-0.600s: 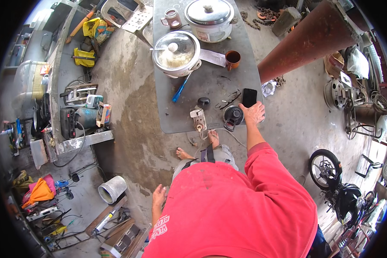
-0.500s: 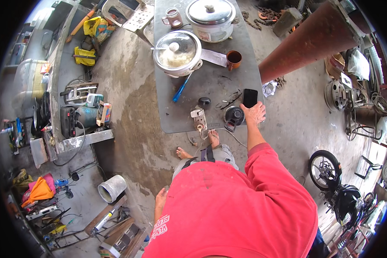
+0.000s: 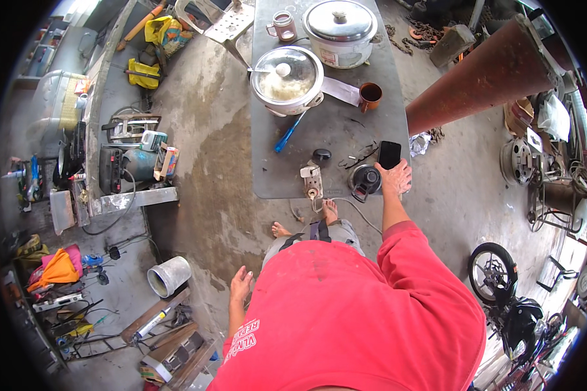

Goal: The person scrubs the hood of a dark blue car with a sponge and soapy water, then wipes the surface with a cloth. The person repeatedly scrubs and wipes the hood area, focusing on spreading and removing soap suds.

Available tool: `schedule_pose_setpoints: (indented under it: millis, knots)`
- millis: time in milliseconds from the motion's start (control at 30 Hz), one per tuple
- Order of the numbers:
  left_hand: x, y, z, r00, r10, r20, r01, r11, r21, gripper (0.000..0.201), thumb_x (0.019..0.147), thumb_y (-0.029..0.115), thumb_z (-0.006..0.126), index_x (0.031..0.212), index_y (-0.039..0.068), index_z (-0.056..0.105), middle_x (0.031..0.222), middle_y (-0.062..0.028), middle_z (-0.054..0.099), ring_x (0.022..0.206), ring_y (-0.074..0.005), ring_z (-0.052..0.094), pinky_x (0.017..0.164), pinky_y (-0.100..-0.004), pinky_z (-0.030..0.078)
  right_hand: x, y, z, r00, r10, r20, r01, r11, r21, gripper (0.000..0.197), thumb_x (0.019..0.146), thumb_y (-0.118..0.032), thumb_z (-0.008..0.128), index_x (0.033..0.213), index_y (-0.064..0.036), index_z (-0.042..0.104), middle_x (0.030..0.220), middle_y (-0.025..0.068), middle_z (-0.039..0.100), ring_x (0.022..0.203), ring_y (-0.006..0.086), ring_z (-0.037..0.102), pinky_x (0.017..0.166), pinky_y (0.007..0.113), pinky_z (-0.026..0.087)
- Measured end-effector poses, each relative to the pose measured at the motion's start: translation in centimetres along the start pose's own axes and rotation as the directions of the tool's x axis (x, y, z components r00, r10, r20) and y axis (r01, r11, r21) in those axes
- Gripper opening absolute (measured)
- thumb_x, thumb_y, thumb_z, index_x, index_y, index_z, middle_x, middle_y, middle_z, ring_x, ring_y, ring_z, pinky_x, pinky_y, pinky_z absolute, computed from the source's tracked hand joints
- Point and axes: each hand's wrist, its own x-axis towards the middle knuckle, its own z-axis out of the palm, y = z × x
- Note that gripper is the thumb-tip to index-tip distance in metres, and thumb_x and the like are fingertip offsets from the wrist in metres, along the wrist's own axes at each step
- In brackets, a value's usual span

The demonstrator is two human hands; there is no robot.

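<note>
Grey mat [image 3: 332, 140], right hand [image 3: 396, 178] touching flat black phone [image 3: 389, 154]

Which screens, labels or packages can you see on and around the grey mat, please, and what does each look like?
Phone: flat black rectangle with a dark screen, on the mat's right edge just above the right hand.
Label on the lidded steel cooker: small pale and red patch on its side, at the mat's far end.
Small box: orange and white, left of the mat beside a grey machine.
</note>
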Motion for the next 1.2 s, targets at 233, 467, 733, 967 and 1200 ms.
schedule_pose_setpoints:
  millis: [233,467,733,967,1200]
  knots:
    - [0.6,1.1,-1.5,0.999,-0.039,0.034,0.038,0.999,0.016,0.069,0.104,0.021,0.077,0.164,0.003,0.049,0.159,-0.0210,0.059,0.129,-0.0270,0.069,0.092,-0.0359,0.062,0.1,-0.2,0.4,0.999,0.044,-0.019,-0.044,0.999,-0.004,0.091,0.073,-0.056,0.090,0.146,-0.0171,0.053,0.147,0.0160,0.054,0.140,0.0366,0.054,0.109,0.058,0.048]
    - [3.1,-2.8,-1.5,0.996,0.068,0.064,-0.071,0.997,0.037,0.071,0.102,0.027,0.079,0.163,0.002,0.050,0.159,-0.0225,0.060,0.129,-0.0256,0.070,0.098,-0.0363,0.060,0.2,0.2,0.8,0.998,0.040,-0.050,-0.039,0.999,0.012,0.093,0.072,-0.057,0.091,0.146,-0.0178,0.053,0.147,0.0129,0.054,0.140,0.0362,0.054,0.109,0.058,0.048]
    - [3.6,5.1,-2.0,0.988,0.117,0.102,-0.146,0.926,0.348,0.072,0.100,0.038,0.078,0.158,0.001,0.056,0.154,-0.0243,0.064,0.142,-0.0333,0.063,0.116,-0.0422,0.051,0.5,2.6,1.3,0.985,0.033,-0.172,-0.012,0.993,0.120,0.105,0.072,-0.071,0.090,0.154,-0.0174,0.051,0.149,0.0140,0.055,0.140,0.0388,0.054,0.111,0.061,0.046]
    - [12.1,23.9,4.6,0.824,0.514,0.239,-0.564,0.705,0.429,0.064,0.102,0.048,0.071,0.143,-0.001,0.069,0.140,-0.0238,0.072,0.132,-0.0369,0.070,0.111,-0.0447,0.055,-2.9,12.3,0.5,0.958,-0.270,-0.098,0.285,0.935,0.213,0.060,0.087,-0.046,0.085,0.134,-0.0127,0.067,0.112,0.0125,0.073,0.109,0.0347,0.070,0.092,0.049,0.056]
    - [17.8,43.4,14.8,0.863,0.437,0.253,-0.496,0.636,0.591,0.064,0.092,0.065,0.077,0.114,0.005,0.080,0.116,-0.0227,0.080,0.114,-0.0394,0.077,0.097,-0.0532,0.058,-12.8,19.6,-0.5,0.813,-0.424,0.399,0.323,0.898,0.297,0.043,0.088,-0.040,0.085,0.117,-0.0097,0.078,0.096,0.0166,0.079,0.092,0.0363,0.077,0.083,0.050,0.060]
